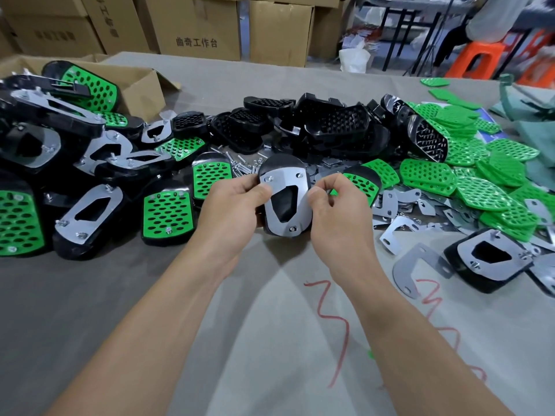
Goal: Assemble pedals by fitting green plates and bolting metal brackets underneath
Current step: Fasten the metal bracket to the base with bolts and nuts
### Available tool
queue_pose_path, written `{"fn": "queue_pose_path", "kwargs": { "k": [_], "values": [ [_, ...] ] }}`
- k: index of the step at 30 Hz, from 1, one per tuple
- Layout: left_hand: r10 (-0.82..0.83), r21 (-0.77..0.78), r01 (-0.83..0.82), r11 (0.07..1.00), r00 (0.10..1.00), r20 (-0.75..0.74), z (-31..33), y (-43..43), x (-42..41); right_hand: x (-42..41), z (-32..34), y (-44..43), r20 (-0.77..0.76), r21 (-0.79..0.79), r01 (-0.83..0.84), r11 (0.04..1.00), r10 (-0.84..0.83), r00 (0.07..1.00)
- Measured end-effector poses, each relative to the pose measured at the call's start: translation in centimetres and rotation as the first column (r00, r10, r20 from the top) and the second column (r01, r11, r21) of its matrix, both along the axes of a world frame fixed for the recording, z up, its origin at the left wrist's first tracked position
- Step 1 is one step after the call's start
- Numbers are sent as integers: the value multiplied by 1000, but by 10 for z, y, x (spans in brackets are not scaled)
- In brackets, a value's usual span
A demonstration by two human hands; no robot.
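We work over a grey desk that carries everything within reach of the grip. Left of the grip lies the heap of finished pedals, some green face up, some bracket up. Beyond it are the bare black pedal bodies, and to its right the green plates and, nearer, loose metal brackets. We judge this stock is fanned round so each part is one reach away. In the grip is one pedal, tilted with its underside toward us, the face that takes the bracket. Our left hand grips its left edge, thumb on the metal. Our right hand curls narrow at the right edge, pinching there; whether a nut sits between the fingertips we cannot tell. The fitted bracket shows three bolt ends, so we judge tightening is the step in hand. Loose bolts lie just beyond the grip.
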State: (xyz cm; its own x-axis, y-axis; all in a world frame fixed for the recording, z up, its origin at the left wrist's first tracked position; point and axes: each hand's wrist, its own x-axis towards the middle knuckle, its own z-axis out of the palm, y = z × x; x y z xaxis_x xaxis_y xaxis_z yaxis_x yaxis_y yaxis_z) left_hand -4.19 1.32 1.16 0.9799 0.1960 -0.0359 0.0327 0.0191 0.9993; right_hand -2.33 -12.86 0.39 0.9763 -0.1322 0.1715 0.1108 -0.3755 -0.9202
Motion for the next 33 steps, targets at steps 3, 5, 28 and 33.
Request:
{"fn": "queue_pose_path", "kwargs": {
  "k": [3,5,28,33],
  "values": [
    [-8,-2,8,1000,1000,3,1,0,-1,0,0,0,-7,9,-4,1000,4,1000],
    [-11,-6,11,1000,1000,2,1,1,-1,0,0,0,-8,9,-4,1000,4,1000],
    [-15,-41,14,999,1000,-23,5,6,0,-1,0,-3,0,51,-39,998,39,999],
    [35,-49,-35,998,999,-3,4,4,0,-2,-1,-2,33,77,-59,995,57,998]
  ]
}}
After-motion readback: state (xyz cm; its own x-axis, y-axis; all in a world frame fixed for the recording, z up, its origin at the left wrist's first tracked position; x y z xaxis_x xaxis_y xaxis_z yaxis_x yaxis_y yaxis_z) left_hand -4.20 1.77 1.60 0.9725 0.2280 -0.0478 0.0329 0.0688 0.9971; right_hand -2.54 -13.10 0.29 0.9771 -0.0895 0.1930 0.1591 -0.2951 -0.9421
